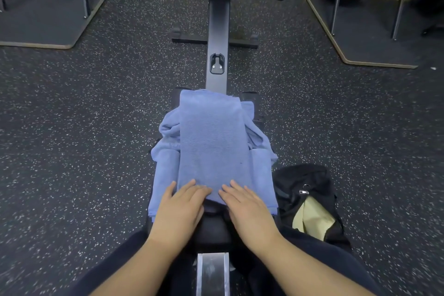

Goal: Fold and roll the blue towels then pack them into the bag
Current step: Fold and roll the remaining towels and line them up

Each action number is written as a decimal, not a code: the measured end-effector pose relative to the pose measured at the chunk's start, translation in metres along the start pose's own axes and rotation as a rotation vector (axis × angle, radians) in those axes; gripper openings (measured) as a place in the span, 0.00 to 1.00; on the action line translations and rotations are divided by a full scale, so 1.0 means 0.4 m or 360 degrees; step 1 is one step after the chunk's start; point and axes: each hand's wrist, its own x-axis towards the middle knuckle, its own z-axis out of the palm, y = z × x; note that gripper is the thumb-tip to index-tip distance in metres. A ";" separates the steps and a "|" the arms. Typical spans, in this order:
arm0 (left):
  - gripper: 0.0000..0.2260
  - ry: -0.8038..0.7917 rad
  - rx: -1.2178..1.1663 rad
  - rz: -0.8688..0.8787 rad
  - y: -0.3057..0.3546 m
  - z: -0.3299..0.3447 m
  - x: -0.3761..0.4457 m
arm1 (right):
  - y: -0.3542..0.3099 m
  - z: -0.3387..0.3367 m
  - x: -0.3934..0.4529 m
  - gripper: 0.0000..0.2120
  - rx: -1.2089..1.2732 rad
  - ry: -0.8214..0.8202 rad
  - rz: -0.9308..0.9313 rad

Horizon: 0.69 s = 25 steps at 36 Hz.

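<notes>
Around: speckled rubber floor [84, 115], wide and bare at 9 and 3 o'clock. Centre, atop rowing machine [217, 31]: folded blue towel [213, 142], knit-textured strip, long axis 12 to 6, over rumpled blue towels [165, 163]. At 4: black bag [300, 182], unzipped. Left hand [179, 206] and right hand [249, 209]: each grip flat, fingers straight, pressing the strip's near edge, clasping nothing.

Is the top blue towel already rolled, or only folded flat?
Folded flat, not rolled: the top blue towel lies as a long strip, with the left hand and right hand resting at its near edge.

Dim, even light; soft focus, edges bowed
</notes>
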 end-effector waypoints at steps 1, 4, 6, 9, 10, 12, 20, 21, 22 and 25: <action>0.15 -0.0027 -0.0015 -0.0034 -0.003 -0.002 -0.001 | 0.004 -0.002 -0.003 0.15 0.0018 0.0017 -0.0022; 0.15 -0.0122 -0.0043 -0.0145 -0.014 -0.014 -0.004 | 0.016 -0.028 0.000 0.19 0.0083 -0.0042 0.0018; 0.15 -0.0146 -0.0042 -0.0195 -0.020 -0.024 -0.002 | 0.025 -0.042 0.000 0.18 0.0107 -0.0076 0.0056; 0.13 -0.0148 -0.0063 -0.0212 -0.030 -0.032 0.000 | 0.044 -0.053 0.004 0.16 0.0114 -0.0155 0.0139; 0.11 -0.0148 -0.0055 -0.0204 -0.034 -0.034 0.000 | 0.049 -0.057 0.005 0.16 0.0078 -0.0175 0.0151; 0.08 -0.0148 -0.0024 -0.0184 -0.045 -0.034 -0.003 | 0.066 -0.060 0.008 0.15 0.0020 -0.0194 0.0141; 0.10 -0.0318 -0.0070 0.0072 -0.110 -0.057 0.021 | 0.153 -0.091 0.024 0.19 0.0094 -0.0660 -0.0107; 0.11 -0.0338 -0.0103 0.0073 -0.114 -0.062 0.023 | 0.158 -0.093 0.022 0.16 0.0101 -0.0642 -0.0121; 0.11 -0.0345 -0.0134 0.0058 -0.116 -0.067 0.024 | 0.162 -0.092 0.018 0.14 0.0109 -0.0620 -0.0122; 0.14 -0.0358 -0.0261 -0.0068 -0.120 -0.071 0.016 | 0.166 -0.073 0.003 0.09 0.0150 -0.0460 -0.0150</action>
